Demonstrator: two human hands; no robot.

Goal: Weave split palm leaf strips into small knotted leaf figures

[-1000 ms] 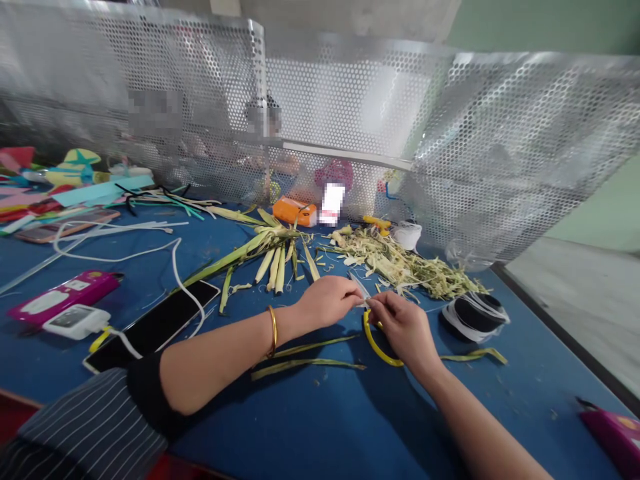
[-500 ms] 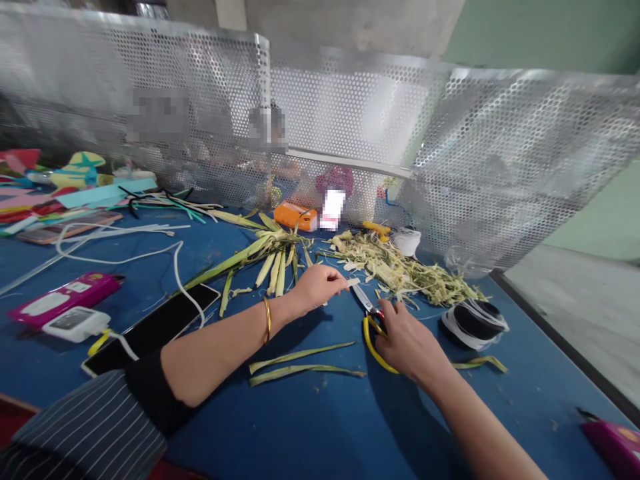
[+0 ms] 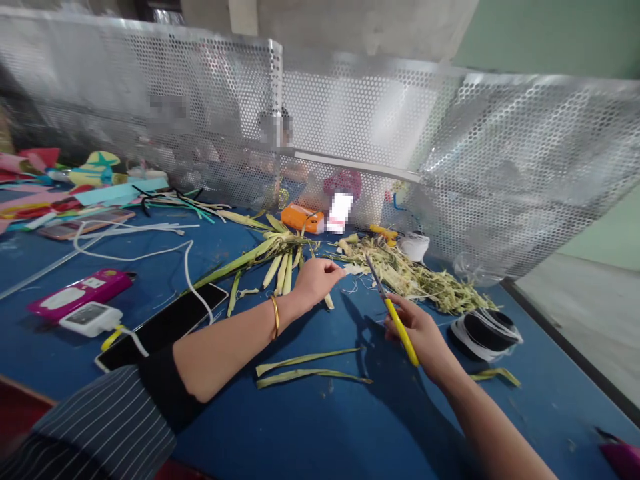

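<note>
My right hand (image 3: 419, 331) is closed on the yellow handles of a pair of scissors (image 3: 393, 312), lifted off the blue table (image 3: 320, 413) with the blades pointing up and away. My left hand (image 3: 316, 279) is closed in a pinch on a small pale leaf piece (image 3: 353, 270), held just left of the blade tips. A bundle of green and pale leaf strips (image 3: 273, 257) lies behind my left hand. A heap of leaf scraps (image 3: 415, 275) lies behind the scissors. Two long cut strips (image 3: 307, 368) lie on the table between my forearms.
A black phone (image 3: 160, 325) with a white cable, a white device (image 3: 90, 317) and a pink case (image 3: 80, 293) lie at the left. A black tape roll (image 3: 487, 328) sits at the right. A perforated metal screen (image 3: 380, 133) walls the table's back; people sit behind it.
My right hand has picked the scissors up off the table and raised them, blades up. My left hand has moved slightly away, still pinching the pale piece. The camera has shifted a little.
</note>
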